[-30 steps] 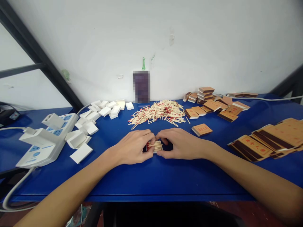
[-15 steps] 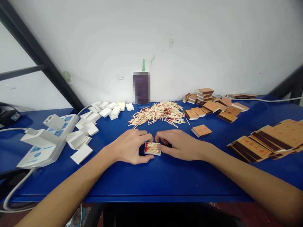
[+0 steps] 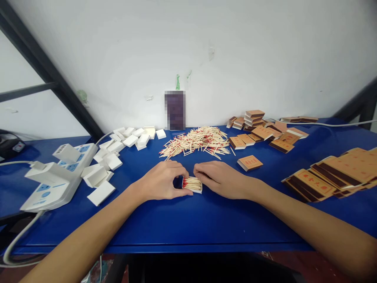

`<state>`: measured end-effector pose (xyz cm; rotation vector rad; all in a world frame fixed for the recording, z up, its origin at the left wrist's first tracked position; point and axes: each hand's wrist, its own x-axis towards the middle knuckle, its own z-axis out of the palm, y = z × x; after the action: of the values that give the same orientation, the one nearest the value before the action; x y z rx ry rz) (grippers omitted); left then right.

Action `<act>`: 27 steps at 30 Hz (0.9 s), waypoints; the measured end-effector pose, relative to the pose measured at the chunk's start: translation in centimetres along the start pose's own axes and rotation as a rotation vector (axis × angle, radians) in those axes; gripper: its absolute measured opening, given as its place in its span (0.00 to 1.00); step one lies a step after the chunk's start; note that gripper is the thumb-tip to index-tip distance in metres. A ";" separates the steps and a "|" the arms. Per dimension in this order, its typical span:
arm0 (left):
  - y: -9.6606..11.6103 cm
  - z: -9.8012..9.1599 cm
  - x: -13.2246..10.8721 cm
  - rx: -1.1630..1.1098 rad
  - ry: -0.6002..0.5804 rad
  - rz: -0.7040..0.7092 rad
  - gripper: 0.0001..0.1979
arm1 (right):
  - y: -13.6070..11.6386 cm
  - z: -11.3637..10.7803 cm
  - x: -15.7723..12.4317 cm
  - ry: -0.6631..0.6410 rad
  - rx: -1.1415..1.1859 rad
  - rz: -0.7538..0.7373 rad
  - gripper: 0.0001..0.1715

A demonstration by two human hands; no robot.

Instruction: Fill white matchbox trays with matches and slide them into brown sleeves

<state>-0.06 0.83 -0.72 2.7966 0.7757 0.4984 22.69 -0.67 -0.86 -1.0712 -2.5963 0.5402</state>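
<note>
A small white tray full of red-tipped matches [image 3: 192, 184] lies on the blue table [image 3: 188, 224] in front of me. My left hand [image 3: 163, 181] pinches its left end, thumb at the near side and fingers curled over the far side. My right hand [image 3: 219, 179] rests at the tray's right end, fingers bent and touching it. A loose heap of matches [image 3: 196, 141] lies just beyond the hands.
Empty white trays [image 3: 118, 151] are scattered at the back left beside a white power strip [image 3: 55, 177]. Orange matchbox sleeves [image 3: 260, 131] pile at the back right, one single box [image 3: 249, 162] nearer, and flattened sleeves [image 3: 332, 177] fan out at the right edge.
The tray of matches has come out from between my fingers and now lies flat on the table, shifted slightly right. Both hands have lowered and spread a little along its ends.
</note>
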 end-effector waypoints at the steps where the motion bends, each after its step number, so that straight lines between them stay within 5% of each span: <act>1: 0.0 0.0 0.0 -0.009 -0.004 -0.006 0.18 | 0.1 0.1 0.0 0.003 -0.005 -0.004 0.12; 27: 0.0 0.4 0.1 0.060 -0.010 0.034 0.20 | -0.3 -0.4 0.2 -0.047 0.295 0.069 0.07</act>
<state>0.17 0.82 -1.02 2.8692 0.7543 0.4749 22.55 -0.67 -0.34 -1.0608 -2.4249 0.9406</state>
